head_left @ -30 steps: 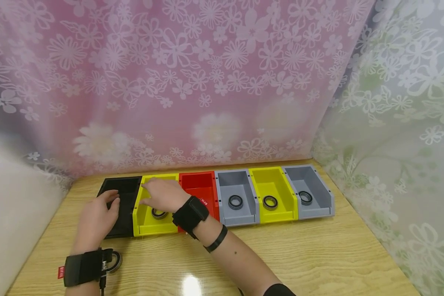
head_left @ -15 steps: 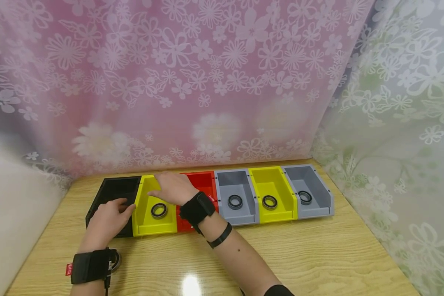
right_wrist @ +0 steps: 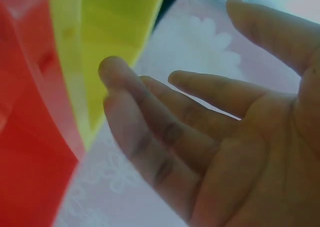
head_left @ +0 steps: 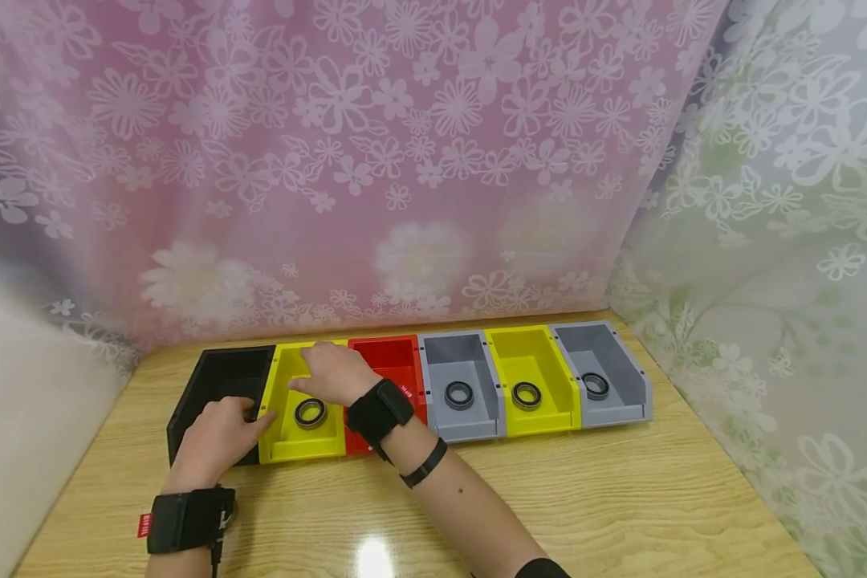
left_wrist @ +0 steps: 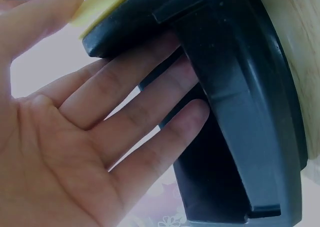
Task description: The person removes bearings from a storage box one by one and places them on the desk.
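My left hand is at the front of the black bin. In the left wrist view its fingers reach loosely extended into that bin, while the thumb touches or nearly touches the yellow bin's edge. My right hand hovers above the left yellow bin, fingers spread, with nothing between them in the right wrist view. A ball bearing, a dark ring with a metal rim, lies in this yellow bin below the right hand. Part of the red bin is hidden by the right hand and wrist.
Farther right stand a grey bin, another yellow bin and a second grey bin, each holding one bearing. The bins form a row on the wooden table. A pink flowered curtain hangs behind.
My left hand has moved down and right, from over the black bin to its boundary with the yellow one. My right hand has shifted slightly right, uncovering the bearing. The left wrist now hides a bearing on the table.
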The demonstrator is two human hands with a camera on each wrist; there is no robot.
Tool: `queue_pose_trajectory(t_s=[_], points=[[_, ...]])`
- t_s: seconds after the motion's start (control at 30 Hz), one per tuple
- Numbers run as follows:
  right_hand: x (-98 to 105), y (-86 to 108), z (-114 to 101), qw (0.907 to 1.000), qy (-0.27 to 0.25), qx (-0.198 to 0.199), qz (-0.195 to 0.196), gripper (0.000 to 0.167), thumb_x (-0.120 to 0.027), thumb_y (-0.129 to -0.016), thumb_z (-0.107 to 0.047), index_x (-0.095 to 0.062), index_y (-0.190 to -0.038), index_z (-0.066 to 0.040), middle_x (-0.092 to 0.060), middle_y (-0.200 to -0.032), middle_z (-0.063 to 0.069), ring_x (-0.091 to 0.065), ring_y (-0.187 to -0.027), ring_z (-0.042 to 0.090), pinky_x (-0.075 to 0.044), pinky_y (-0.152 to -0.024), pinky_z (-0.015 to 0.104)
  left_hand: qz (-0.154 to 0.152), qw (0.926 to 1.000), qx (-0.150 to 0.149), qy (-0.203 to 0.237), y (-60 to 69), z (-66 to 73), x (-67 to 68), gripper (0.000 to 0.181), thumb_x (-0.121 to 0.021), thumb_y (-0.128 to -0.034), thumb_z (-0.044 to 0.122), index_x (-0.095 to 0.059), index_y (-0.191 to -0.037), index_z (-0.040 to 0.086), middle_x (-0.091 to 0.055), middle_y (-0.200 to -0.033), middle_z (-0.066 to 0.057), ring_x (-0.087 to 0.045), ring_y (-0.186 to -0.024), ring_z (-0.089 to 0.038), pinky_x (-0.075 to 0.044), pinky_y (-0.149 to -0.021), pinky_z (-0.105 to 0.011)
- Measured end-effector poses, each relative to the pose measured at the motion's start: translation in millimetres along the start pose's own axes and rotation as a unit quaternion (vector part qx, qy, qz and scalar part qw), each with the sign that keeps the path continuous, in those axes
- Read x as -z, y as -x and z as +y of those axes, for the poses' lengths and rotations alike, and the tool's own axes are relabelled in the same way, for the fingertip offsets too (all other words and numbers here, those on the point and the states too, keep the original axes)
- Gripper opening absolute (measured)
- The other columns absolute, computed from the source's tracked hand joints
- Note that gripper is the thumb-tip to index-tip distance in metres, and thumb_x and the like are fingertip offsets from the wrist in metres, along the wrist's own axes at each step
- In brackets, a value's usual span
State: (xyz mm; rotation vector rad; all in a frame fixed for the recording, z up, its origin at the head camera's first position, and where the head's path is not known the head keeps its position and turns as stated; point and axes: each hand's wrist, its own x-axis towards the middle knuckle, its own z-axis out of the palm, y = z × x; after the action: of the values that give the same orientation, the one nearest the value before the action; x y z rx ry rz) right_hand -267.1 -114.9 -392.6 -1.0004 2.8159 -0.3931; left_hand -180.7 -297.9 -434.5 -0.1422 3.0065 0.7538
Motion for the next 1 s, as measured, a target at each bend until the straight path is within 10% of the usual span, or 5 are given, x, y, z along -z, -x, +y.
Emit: queue_pose_trajectory(t_s=[0.27,0.47,0.8,1.0], points=[[-20.8,-3.0,-8.3,0.9983,-0.048,-0.003,-0.031,0.032,-0.074,-0.096,-0.04,-0.072,-0.103,-0.008,-0.057,-0.078,-0.001,-0.056,-0.065,0.011,-0.046,-0.058,0.02,0.001,0.9997,-0.019,0.014,1.8,-1.4,-1.7,0.051,-0.07,-0.0981,0.028,-0.063,-0.12,-0.018,-0.047,-0.056,-0.005,-0.047,-0.046,-0.018,-0.034,-0.046,-0.03],[-33.7,-1.2,-20.1,0.9992,-0.011,-0.016,-0.036,0.046,-0.073,-0.095,-0.046,-0.06,-0.066,-0.014,-0.038,-0.057,-0.004,-0.041,-0.049,0.01,-0.035,-0.046,0.021,-0.009,0.9998,-0.011,0.009,0.2,-0.5,0.3,0.056,-0.07,-0.0981,0.029,-0.06,-0.126,-0.019,-0.066,-0.075,-0.016,-0.056,-0.053,-0.018,-0.042,-0.05,-0.032],[-43.4,-1.4,-33.3,0.9922,0.11,-0.032,-0.048,0.01,-0.074,-0.095,-0.029,-0.078,-0.095,-0.02,-0.069,-0.102,-0.004,-0.055,-0.066,0.01,-0.049,-0.056,0.026,-0.008,0.9997,-0.013,0.017,0.7,-1.7,-0.7,0.048,-0.068,-0.0992,0.027,-0.064,-0.121,-0.016,-0.047,-0.058,-0.005,-0.048,-0.048,-0.019,-0.035,-0.049,-0.031],[-51.3,-2.6,-38.0,0.984,0.155,-0.053,-0.071,0.015,-0.073,-0.095,-0.039,-0.079,-0.1,-0.026,-0.064,-0.084,-0.008,-0.058,-0.071,0.01,-0.05,-0.068,0.03,-0.007,0.9998,-0.012,0.014,0.7,-1.8,-1.6,0.045,-0.068,-0.0989,0.028,-0.066,-0.117,-0.013,-0.049,-0.06,-0.006,-0.051,-0.052,-0.02,-0.037,-0.051,-0.033]])
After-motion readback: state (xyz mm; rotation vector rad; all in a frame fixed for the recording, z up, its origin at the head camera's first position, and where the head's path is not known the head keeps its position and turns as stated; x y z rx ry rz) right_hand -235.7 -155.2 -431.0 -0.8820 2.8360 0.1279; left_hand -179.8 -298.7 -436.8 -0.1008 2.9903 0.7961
